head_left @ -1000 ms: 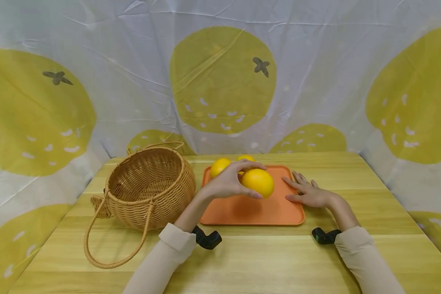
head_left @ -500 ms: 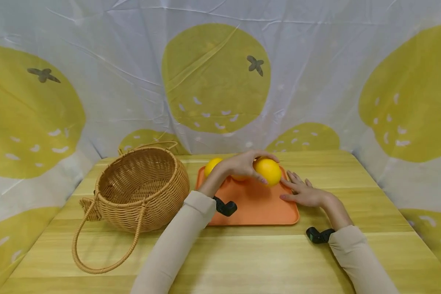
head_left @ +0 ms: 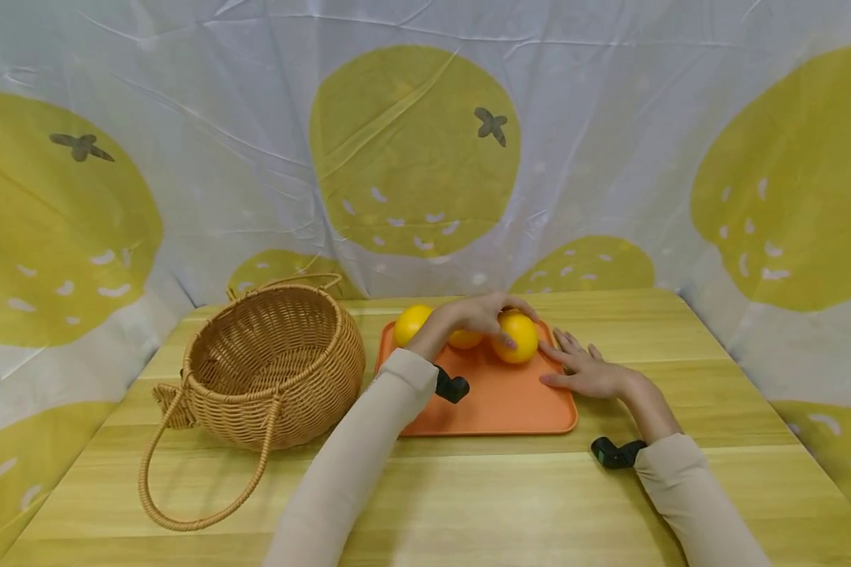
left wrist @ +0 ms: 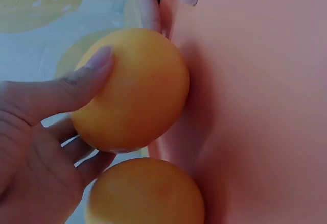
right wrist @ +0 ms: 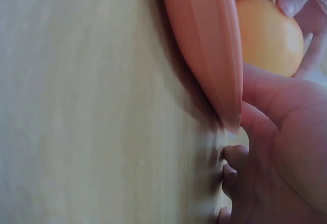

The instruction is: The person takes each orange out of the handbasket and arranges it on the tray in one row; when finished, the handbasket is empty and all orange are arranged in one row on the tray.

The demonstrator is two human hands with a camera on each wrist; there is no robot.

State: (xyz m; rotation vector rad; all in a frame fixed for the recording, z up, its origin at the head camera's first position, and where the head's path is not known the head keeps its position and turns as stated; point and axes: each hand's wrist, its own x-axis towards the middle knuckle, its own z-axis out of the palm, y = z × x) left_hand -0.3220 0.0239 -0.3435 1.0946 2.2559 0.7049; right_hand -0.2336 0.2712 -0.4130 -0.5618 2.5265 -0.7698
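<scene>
Near the tray's back right corner, my left hand (head_left: 478, 316) grips an orange (head_left: 516, 337), thumb across its near side and fingers behind it. In the left wrist view the held orange (left wrist: 135, 89) sits close over the tray surface, with a shadow beside it. A second orange (head_left: 466, 339) is partly hidden by the left wrist, and a third orange (head_left: 411, 323) lies at the back left. My right hand (head_left: 596, 373) lies at the right edge of the orange-coloured tray (head_left: 496, 413), fingers spread; its thumb and index finger overlap the rim.
A round wicker basket (head_left: 354, 378) with a tall handle stands to the left of the tray, its inside facing up and toward me; a handle loop hangs at its front. The wooden table (head_left: 525, 504) runs back to a fruit-print curtain (head_left: 574, 157).
My left hand has carried the orange back and right, then lowered it toward the tray's back right corner. The right hand stays at the tray's edge. The head view has shifted slightly.
</scene>
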